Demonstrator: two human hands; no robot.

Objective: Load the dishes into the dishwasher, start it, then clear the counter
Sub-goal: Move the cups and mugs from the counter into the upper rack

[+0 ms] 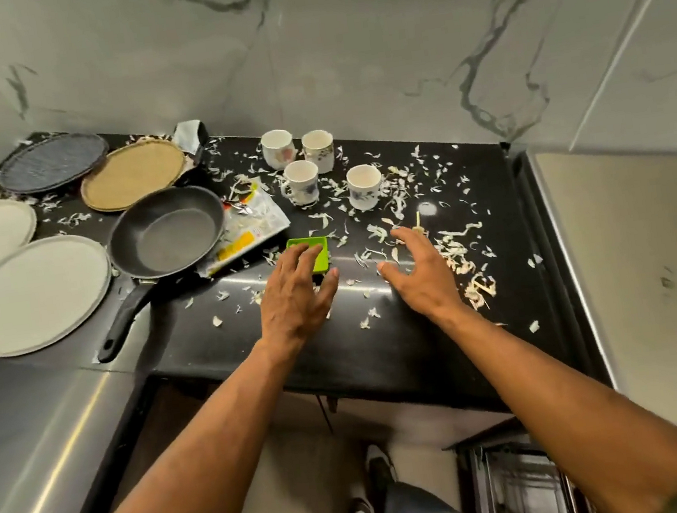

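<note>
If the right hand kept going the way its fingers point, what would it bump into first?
Probably the nearest floral cup, after brushing over the scattered peelings on the way; depth is hard to judge here.

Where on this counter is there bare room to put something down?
The front strip of the black counter, between the pan handle and the scraps by the right hand, is nearly bare; so is the steel surface in front of the plates. Crowded: plates and pan at left, cups and wrapper mid-counter.
</note>
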